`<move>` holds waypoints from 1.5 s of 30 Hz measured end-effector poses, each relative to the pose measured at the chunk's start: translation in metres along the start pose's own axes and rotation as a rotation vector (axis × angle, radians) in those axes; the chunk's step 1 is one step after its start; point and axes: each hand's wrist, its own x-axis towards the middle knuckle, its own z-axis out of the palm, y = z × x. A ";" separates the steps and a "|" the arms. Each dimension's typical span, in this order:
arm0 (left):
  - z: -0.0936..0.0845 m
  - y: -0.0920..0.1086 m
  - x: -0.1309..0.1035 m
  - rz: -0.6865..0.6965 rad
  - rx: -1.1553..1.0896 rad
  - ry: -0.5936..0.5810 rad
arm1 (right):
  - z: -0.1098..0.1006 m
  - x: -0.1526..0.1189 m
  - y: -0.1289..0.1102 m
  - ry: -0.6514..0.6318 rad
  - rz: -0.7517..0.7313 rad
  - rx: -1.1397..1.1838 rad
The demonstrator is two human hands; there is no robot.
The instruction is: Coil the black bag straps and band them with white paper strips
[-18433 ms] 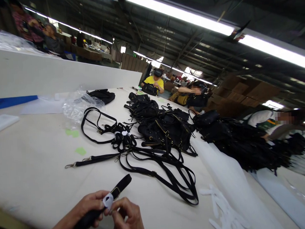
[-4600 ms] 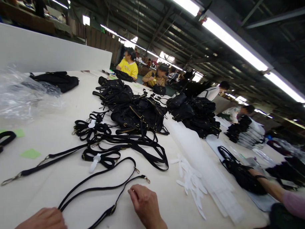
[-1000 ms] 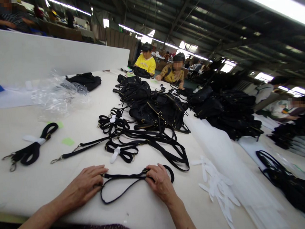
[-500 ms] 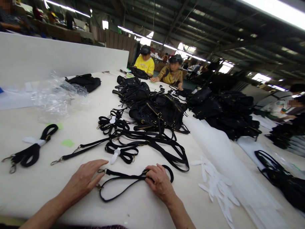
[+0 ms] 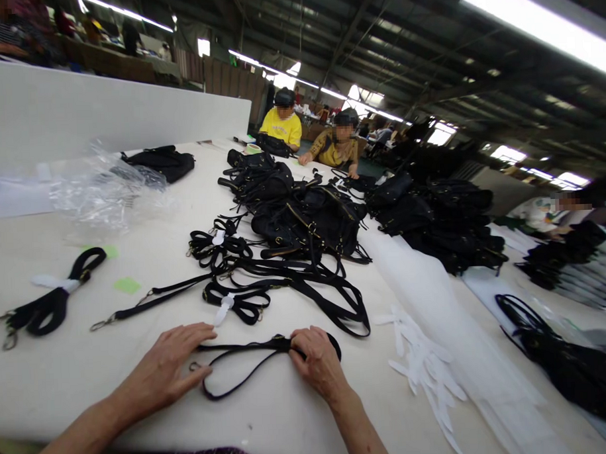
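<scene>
A black bag strap (image 5: 247, 348) lies looped on the white table in front of me. My right hand (image 5: 318, 360) is closed around its folded right part, and a rounded loop sticks out past the fingers. At the strap's left end my left hand (image 5: 171, 364) rests with fingers stretched and thumb apart, partly covering the metal clasps. One hook shows by the thumb. Just beyond the hands lies a bundled strap (image 5: 246, 302) with a white wrap. Another wrapped strap (image 5: 52, 305) lies at the far left, its metal hooks pointing left.
Loose straps (image 5: 330, 295) and a heap of black bags (image 5: 303, 220) cover the middle. White paper strips (image 5: 427, 368) lie at right beside a translucent sheet (image 5: 434, 295). Crumpled clear plastic (image 5: 103, 194) sits at left. Two people (image 5: 282, 125) work across the table.
My left hand has moved slightly right over the strap's clasp end, covering one clasp. My right hand keeps its hold on the strap. The whole view has shifted slightly.
</scene>
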 end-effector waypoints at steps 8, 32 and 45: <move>0.041 0.028 0.016 0.046 0.040 -0.010 | 0.002 -0.009 0.001 -0.041 0.047 -0.057; 0.052 0.062 0.077 0.180 -0.089 -0.120 | -0.037 -0.019 -0.006 -0.172 -0.386 -0.193; 0.043 0.052 0.075 0.164 -0.055 -0.088 | -0.019 0.020 -0.034 -0.313 -0.559 -0.244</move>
